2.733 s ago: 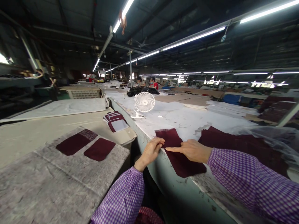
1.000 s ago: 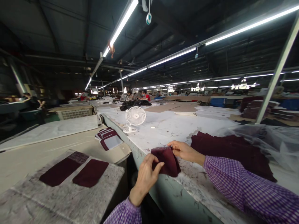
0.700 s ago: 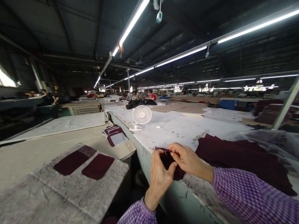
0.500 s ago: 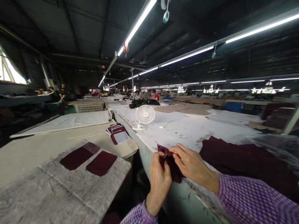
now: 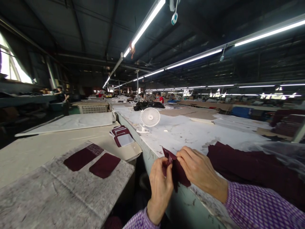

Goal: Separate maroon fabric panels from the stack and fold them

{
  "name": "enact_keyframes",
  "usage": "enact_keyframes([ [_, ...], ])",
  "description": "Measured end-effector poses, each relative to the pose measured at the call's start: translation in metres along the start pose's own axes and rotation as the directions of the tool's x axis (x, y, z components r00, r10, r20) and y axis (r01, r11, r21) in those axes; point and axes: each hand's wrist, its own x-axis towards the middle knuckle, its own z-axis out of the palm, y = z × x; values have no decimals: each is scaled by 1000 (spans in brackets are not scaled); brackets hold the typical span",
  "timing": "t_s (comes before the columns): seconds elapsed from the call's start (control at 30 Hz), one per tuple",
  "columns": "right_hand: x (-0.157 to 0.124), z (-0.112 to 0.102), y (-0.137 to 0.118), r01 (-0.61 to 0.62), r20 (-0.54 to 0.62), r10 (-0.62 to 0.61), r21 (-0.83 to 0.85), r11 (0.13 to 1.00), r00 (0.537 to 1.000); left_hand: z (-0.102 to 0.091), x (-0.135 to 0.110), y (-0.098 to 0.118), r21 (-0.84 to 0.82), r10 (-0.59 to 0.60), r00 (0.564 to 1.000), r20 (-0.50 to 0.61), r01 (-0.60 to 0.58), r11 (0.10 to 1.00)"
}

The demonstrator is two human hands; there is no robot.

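Observation:
Both hands hold a small dark maroon fabric piece (image 5: 177, 173) over the near edge of the long white table (image 5: 181, 133). My left hand (image 5: 160, 186) pinches its left side with fingers closed. My right hand (image 5: 199, 168) grips its right side, fingers curled over the top. The cloth is folded or bunched between them. A spread pile of the same maroon fabric (image 5: 247, 165) lies on the table just right of my right hand.
Two maroon pieces (image 5: 92, 160) lie on a grey felt pad (image 5: 59, 194) on the left table. A stack of maroon-edged white pieces (image 5: 121, 136) sits beyond. A small white fan (image 5: 149, 118) stands on the long table. Clear plastic (image 5: 281, 148) covers the pile's far right. Other people work far back.
The maroon piece lay flat on the table under my hands; both hands have since lifted and bunched it at the table edge. The view has swung slightly left.

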Motion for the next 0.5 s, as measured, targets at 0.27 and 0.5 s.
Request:
enact_keyframes([
  [0.27,-2,2,1,-11,27,12,-36,999,1000,-10,5,-11,106,97,993,68,-103,989],
  [0.5,0,6,96,-603,204,568,253,756,798,-52,24,-43,103,-150,989,-8,150,983],
])
